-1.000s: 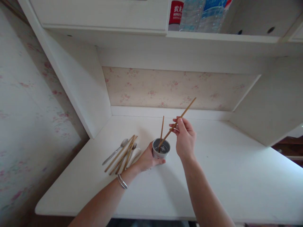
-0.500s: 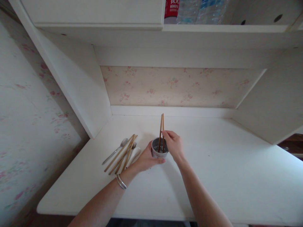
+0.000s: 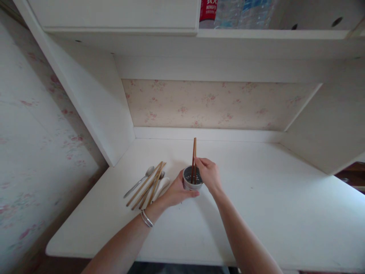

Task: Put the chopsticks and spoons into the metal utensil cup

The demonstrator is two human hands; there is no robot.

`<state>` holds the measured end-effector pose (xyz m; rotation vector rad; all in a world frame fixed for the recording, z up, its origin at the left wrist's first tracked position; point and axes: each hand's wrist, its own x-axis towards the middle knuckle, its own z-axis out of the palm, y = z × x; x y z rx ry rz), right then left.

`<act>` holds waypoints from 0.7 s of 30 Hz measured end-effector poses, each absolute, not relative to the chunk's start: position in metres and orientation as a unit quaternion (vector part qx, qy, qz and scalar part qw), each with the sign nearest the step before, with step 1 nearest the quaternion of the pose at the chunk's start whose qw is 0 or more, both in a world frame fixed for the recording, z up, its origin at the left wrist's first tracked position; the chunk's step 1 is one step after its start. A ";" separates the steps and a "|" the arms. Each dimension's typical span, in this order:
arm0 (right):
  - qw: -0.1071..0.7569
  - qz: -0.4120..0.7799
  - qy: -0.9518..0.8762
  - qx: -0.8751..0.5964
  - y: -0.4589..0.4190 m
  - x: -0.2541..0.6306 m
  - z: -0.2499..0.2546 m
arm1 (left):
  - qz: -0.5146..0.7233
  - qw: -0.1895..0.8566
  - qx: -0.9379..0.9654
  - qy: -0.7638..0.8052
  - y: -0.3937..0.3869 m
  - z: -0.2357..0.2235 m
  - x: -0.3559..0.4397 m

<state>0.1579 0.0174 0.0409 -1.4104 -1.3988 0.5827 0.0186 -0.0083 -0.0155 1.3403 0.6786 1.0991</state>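
Observation:
A small metal holder (image 3: 188, 185) with a perforated bottom stands on the white desk (image 3: 256, 213). My left hand (image 3: 173, 192) is wrapped round its left side. Two wooden chopsticks (image 3: 194, 156) stand upright together inside it. My right hand (image 3: 209, 174) pinches them just above the rim, fingers closed on the sticks. To the left of the holder lie several more chopsticks (image 3: 148, 186), a metal spoon (image 3: 138, 183) and a white spoon (image 3: 161, 186) in a loose pile.
White shelving walls close in the desk on the left (image 3: 94, 99) and right (image 3: 327, 114). A shelf overhead holds water bottles (image 3: 236, 13). Flowered wallpaper (image 3: 211, 104) backs the niche.
My right hand lowered a tilted chopstick into the holder and brought it upright beside the other one. My left hand stayed on the holder.

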 end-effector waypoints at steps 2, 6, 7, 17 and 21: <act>0.499 0.245 -0.581 -0.594 0.017 0.157 0.039 | 0.469 0.599 0.576 0.300 -0.009 -0.014 0.019; 0.507 0.247 -0.576 -0.592 0.015 0.157 0.039 | 0.470 0.592 0.582 0.301 -0.009 -0.012 0.018; 0.511 0.246 -0.574 -0.591 0.015 0.156 0.040 | 0.472 0.590 0.583 0.299 -0.009 -0.013 0.018; 0.492 0.249 -0.599 -0.581 0.016 0.157 0.038 | 0.470 0.590 0.581 0.306 -0.009 -0.013 0.019; 0.494 0.286 -0.595 -0.566 0.016 0.159 0.035 | 0.460 0.593 0.581 0.316 -0.009 -0.012 0.019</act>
